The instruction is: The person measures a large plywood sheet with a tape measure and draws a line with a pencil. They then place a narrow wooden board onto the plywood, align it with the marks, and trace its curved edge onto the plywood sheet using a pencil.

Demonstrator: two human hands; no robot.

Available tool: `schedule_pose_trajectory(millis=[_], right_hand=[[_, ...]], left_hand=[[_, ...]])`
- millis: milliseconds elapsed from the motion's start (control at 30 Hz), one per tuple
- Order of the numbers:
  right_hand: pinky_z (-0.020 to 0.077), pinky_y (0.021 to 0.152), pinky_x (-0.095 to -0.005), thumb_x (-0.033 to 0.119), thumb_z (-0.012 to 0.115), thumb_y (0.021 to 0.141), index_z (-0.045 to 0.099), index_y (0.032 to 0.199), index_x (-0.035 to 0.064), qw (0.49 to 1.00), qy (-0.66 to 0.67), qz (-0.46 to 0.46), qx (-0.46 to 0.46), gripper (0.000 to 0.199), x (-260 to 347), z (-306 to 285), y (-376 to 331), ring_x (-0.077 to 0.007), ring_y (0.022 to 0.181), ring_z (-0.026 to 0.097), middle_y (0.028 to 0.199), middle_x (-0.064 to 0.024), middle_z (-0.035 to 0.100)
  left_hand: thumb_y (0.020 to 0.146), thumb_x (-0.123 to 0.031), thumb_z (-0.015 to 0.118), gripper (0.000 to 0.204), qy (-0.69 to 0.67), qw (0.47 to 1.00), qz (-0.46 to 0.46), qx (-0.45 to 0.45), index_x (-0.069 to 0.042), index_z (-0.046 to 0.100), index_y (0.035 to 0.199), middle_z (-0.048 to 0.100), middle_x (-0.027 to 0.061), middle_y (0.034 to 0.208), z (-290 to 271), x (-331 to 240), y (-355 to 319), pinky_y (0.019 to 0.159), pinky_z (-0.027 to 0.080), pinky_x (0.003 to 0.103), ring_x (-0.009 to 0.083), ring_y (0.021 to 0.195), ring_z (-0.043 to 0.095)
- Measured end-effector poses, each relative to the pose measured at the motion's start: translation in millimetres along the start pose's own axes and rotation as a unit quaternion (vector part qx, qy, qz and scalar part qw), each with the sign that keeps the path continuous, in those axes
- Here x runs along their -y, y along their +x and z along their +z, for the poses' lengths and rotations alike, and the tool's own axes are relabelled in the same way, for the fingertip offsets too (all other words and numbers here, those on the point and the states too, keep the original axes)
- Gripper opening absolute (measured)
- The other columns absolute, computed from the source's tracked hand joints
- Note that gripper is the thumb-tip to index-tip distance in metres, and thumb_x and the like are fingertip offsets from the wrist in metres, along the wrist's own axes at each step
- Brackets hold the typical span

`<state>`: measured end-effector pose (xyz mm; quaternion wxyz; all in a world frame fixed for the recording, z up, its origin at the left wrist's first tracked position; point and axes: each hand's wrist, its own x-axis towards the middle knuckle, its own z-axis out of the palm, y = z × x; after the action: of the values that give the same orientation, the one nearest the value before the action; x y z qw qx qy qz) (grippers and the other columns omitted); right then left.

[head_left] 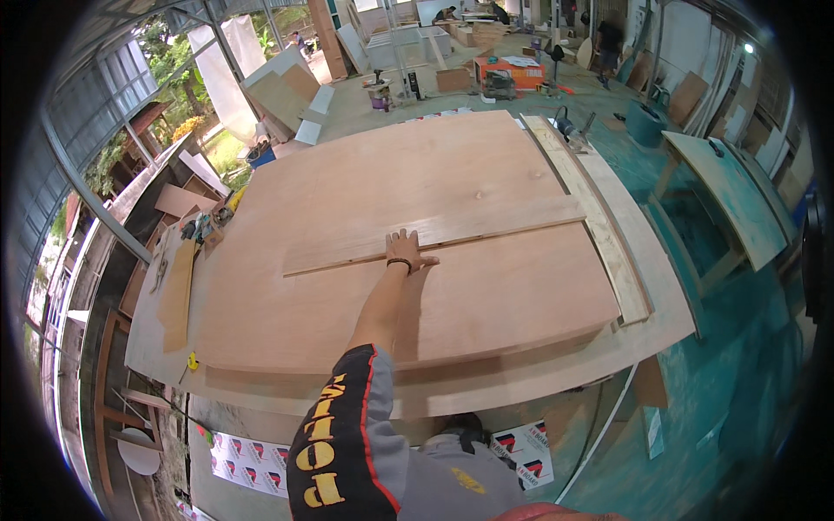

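A large pale plywood sheet (434,321) lies flat on a wider worktable (673,321). Across the sheet runs a long, thin plywood strip (504,223). My left hand (404,249) rests palm down on this strip, left of its middle, with fingers spread and the thumb pointing right. A dark bracelet circles the wrist. No part of my right hand shows. Along the sheet's right side lies a narrow light wood board (599,226).
On the table's left are a power tool (198,229), a yellowish wood strip (180,300) and a yellow tape measure (192,360). Another power tool (566,123) sits at the far right corner. A second table (734,191) stands right. A person (610,43) stands farther back.
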<state>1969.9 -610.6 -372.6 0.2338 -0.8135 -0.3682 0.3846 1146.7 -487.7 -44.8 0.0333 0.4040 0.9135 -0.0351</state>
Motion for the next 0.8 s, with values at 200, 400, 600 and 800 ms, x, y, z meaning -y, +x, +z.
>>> schedule_pose_trajectory(millis=[200,400,600,800], right_hand=[[0.0481,0.090,-0.0537,0.050,0.052,0.107,0.063,0.125,-0.0047,0.999,0.006,-0.032,0.008,0.059,75,23,53,-0.0443,0.108,0.062,0.112,-0.0299,0.066],[0.0474,0.096,-0.0526,0.053,0.052,0.106,0.061,0.131,-0.0046,0.999,-0.001,-0.035,0.006,0.063,109,32,85,-0.0452,0.116,0.060,0.121,-0.0318,0.064],[0.0466,0.101,-0.0514,0.055,0.053,0.106,0.058,0.137,-0.0045,0.999,0.009,-0.032,0.012,0.068,113,39,103,-0.0462,0.123,0.059,0.130,-0.0336,0.062],[0.0458,0.106,-0.0503,0.058,0.053,0.105,0.056,0.144,-0.0043,0.989,0.124,-0.072,-0.032,0.073,89,10,147,-0.0471,0.131,0.057,0.138,-0.0354,0.060]], left_hand=[[0.063,-0.083,0.081,0.122,-0.017,1.000,0.008,-0.001,-0.010,0.046,0.155,0.052,0.0232,0.149,-15,3,54,0.122,0.029,0.051,0.0377,0.146,0.041],[0.056,-0.082,0.086,0.139,-0.074,0.996,0.041,0.036,-0.009,0.035,0.163,0.043,0.0250,0.156,-7,11,70,0.127,0.021,0.053,0.0439,0.149,0.033],[0.053,-0.083,0.085,0.137,-0.112,0.991,0.057,-0.046,-0.007,0.043,0.158,0.051,0.0210,0.148,4,23,56,0.121,0.026,0.054,0.0410,0.139,0.040],[0.058,-0.078,0.086,0.129,-0.169,0.977,0.069,-0.105,-0.005,0.046,0.157,0.052,0.0211,0.148,2,-25,29,0.121,0.035,0.051,0.0435,0.140,0.037]])
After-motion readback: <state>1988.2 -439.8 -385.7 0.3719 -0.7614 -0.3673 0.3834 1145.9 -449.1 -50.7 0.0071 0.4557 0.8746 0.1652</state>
